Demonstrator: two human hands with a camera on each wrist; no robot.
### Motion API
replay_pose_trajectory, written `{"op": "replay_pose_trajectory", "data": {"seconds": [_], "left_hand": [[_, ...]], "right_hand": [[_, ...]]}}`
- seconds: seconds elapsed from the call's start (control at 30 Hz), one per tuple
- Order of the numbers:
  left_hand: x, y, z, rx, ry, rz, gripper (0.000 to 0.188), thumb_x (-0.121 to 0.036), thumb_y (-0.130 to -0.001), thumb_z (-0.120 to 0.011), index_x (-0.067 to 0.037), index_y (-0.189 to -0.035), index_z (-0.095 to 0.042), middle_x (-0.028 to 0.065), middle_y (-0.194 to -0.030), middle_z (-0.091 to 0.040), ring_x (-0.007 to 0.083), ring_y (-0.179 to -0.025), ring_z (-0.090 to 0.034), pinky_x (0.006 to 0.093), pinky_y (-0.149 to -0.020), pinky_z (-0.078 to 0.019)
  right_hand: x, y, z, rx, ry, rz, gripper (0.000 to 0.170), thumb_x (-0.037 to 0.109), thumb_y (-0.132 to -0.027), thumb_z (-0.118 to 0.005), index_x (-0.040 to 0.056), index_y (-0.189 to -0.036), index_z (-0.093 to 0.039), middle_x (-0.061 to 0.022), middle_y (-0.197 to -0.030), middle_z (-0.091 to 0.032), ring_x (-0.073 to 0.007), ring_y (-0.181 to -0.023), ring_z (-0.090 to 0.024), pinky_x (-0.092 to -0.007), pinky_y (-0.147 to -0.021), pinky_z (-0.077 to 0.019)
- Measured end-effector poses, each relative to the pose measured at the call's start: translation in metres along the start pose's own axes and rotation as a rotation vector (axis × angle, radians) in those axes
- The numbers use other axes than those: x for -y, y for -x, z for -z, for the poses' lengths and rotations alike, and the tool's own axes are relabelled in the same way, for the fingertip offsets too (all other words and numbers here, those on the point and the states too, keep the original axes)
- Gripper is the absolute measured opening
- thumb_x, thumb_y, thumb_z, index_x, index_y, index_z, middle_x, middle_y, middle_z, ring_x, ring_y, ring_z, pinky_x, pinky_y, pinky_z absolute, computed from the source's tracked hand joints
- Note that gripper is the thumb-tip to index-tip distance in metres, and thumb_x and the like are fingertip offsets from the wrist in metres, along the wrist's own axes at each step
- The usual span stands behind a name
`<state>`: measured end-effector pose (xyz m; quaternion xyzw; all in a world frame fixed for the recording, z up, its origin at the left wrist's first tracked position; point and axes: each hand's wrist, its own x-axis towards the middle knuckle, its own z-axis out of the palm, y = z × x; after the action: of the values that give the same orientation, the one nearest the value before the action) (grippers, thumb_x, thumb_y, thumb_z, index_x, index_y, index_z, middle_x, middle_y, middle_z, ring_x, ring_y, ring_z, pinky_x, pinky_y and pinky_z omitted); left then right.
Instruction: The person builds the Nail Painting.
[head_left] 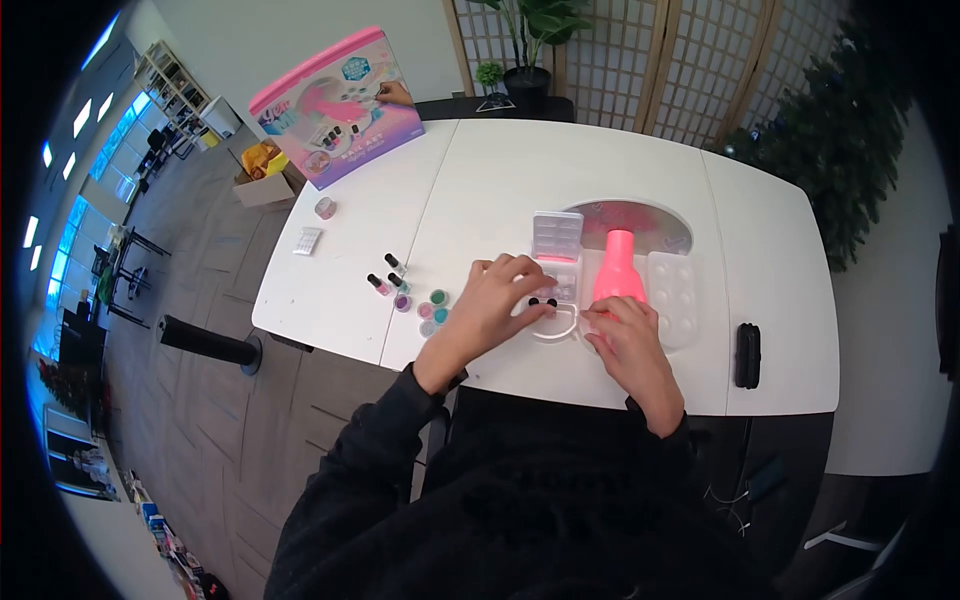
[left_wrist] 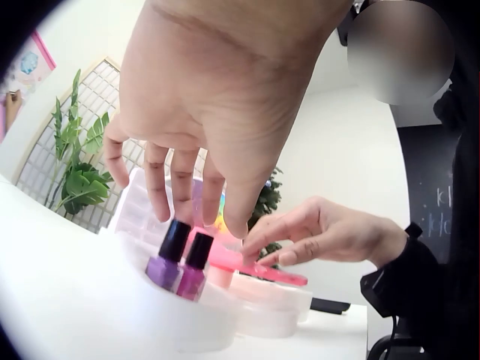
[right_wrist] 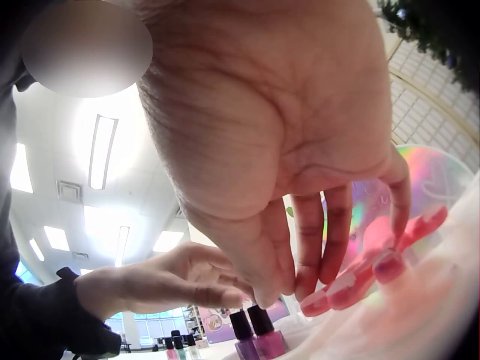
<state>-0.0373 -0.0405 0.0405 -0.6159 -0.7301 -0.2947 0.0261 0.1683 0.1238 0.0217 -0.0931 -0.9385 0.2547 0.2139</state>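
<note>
Two nail polish bottles, purple (left_wrist: pixel 163 271) and magenta (left_wrist: pixel 192 282), stand upright with black caps in a rounded white holder (left_wrist: pixel 199 330). My left hand (head_left: pixel 487 308) is over them, fingers spread and pointing down beside the caps; no grip on a cap shows. A pink hand-shaped form (head_left: pixel 619 262) lies on a white base with its fingers toward me. My right hand (head_left: pixel 636 358) is at those fingers, and its fingertips reach the pink fingers (right_wrist: pixel 341 294) in the right wrist view. Whether they press is unclear.
A lidded clear case (head_left: pixel 557 234) stands behind the bottles, and a molded white tray (head_left: pixel 673 300) lies right of the pink form. Loose polish bottles (head_left: pixel 378 284) and small colored pots (head_left: pixel 427 312) are at left. A black case (head_left: pixel 747 356) lies right; a box (head_left: pixel 340 110) stands back left.
</note>
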Motion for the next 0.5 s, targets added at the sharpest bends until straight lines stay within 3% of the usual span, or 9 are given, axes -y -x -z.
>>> {"op": "replay_pose_trajectory", "data": {"seconds": [0.1,0.23,0.3,0.37,0.4,0.5], "left_hand": [[0.02,0.001,0.04,-0.119,-0.007,0.035,0.027,-0.015,-0.091,-0.084,-0.011,-0.117,-0.079,0.0065,-0.114,-0.071,0.0294,-0.107,-0.068,0.0407,-0.093,-0.0518],[0.063,0.031,0.08,-0.364,-0.083,0.329,0.023,-0.007,-0.091,-0.081,-0.006,-0.113,-0.077,0.0105,-0.112,-0.073,0.0334,-0.106,-0.071,0.0427,-0.087,-0.0577],[0.095,0.059,0.087,-0.398,-0.107,0.513,0.027,-0.006,-0.09,-0.081,-0.006,-0.116,-0.077,0.0106,-0.114,-0.074,0.0311,-0.103,-0.074,0.0423,-0.085,-0.0595],[0.123,0.092,0.089,-0.337,-0.247,0.675,0.031,-0.005,-0.089,-0.081,-0.006,-0.12,-0.076,0.0109,-0.116,-0.074,0.0292,-0.103,-0.075,0.0424,-0.085,-0.0608],[0.127,0.104,0.09,-0.314,-0.3,0.698,0.036,-0.002,-0.087,-0.083,-0.006,-0.122,-0.075,0.0113,-0.118,-0.074,0.0291,-0.105,-0.075,0.0418,-0.082,-0.0614],[0.137,0.122,0.084,-0.291,-0.161,0.732,0.042,0.002,-0.083,-0.084,-0.006,-0.124,-0.075,0.011,-0.119,-0.075,0.0296,-0.106,-0.076,0.0412,-0.081,-0.0622]], "right_hand": [[-0.001,0.0,-0.002,-0.006,-0.025,-0.003,0.029,0.004,-0.087,-0.081,0.0068,-0.116,-0.077,-0.0047,-0.115,-0.068,-0.027,-0.118,-0.063,-0.0476,-0.113,-0.039],[-0.001,0.002,0.001,-0.03,-0.022,-0.008,0.027,0.003,-0.089,-0.079,0.0067,-0.116,-0.077,-0.0052,-0.114,-0.068,-0.0267,-0.117,-0.064,-0.0475,-0.112,-0.0399],[-0.006,0.003,0.003,-0.046,-0.028,0.017,0.026,0.003,-0.09,-0.078,0.0065,-0.116,-0.077,-0.0053,-0.113,-0.068,-0.0265,-0.116,-0.064,-0.0469,-0.112,-0.0405],[-0.009,0.002,0.002,-0.076,-0.07,0.018,0.024,0.001,-0.088,-0.079,0.0044,-0.112,-0.078,-0.005,-0.109,-0.07,-0.028,-0.109,-0.066,-0.0436,-0.101,-0.0468],[-0.004,0.001,0.007,-0.109,-0.024,0.05,0.023,0.0,-0.087,-0.079,0.0037,-0.11,-0.078,-0.0061,-0.106,-0.07,-0.0291,-0.104,-0.068,-0.0426,-0.094,-0.0503],[-0.007,0.002,0.007,-0.116,-0.036,0.048,0.023,-0.002,-0.085,-0.079,0.0034,-0.108,-0.079,-0.0068,-0.105,-0.071,-0.0294,-0.102,-0.068,-0.0426,-0.092,-0.0511]]}}
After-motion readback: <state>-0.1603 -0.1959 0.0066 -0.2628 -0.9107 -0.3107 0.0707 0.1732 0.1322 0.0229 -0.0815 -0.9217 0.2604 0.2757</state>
